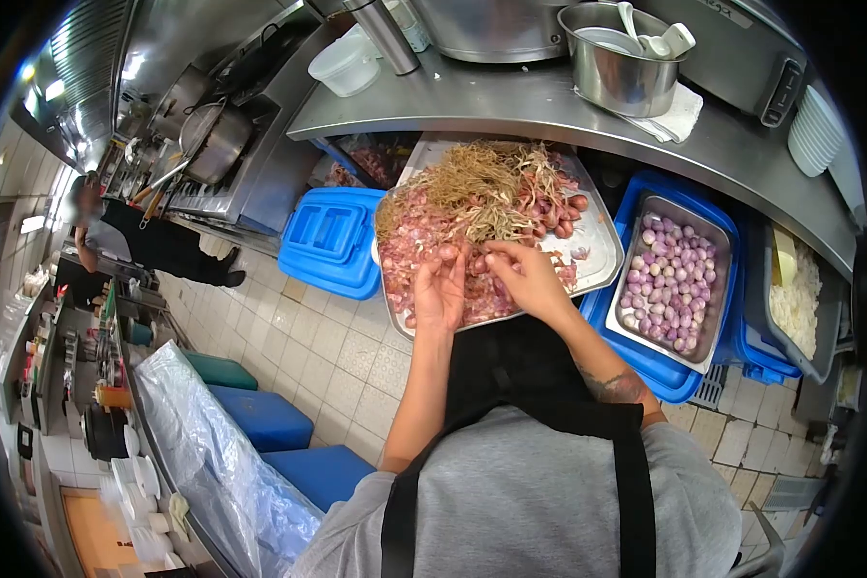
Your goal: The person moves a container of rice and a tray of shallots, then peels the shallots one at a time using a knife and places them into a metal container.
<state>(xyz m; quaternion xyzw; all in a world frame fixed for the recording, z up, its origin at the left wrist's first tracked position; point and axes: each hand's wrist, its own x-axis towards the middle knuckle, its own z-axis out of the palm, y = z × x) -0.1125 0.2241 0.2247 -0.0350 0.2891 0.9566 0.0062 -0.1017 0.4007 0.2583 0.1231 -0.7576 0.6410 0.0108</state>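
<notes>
A metal tray [597,258] holds dried roots and stalks [482,183], loose reddish skins [405,231] and unpeeled shallots [566,217]. Over its near side, my left hand [440,297] has its fingers curled around a small reddish shallot [449,251]. Close by on the right, my right hand [530,277] is pinched, thumb against forefinger; what lies between those fingertips is too small to make out. To the right of the tray, a steel pan [636,335] of peeled purple shallots [672,279] rests on a blue lid.
A steel counter [511,101] overhangs the tray, bearing a pot [626,72] with ladles. Left of the tray stands a blue lidded bin [332,241]. At far right, a grey tub [790,299] holds pale pieces. Another person [154,231] stands by the stoves at left.
</notes>
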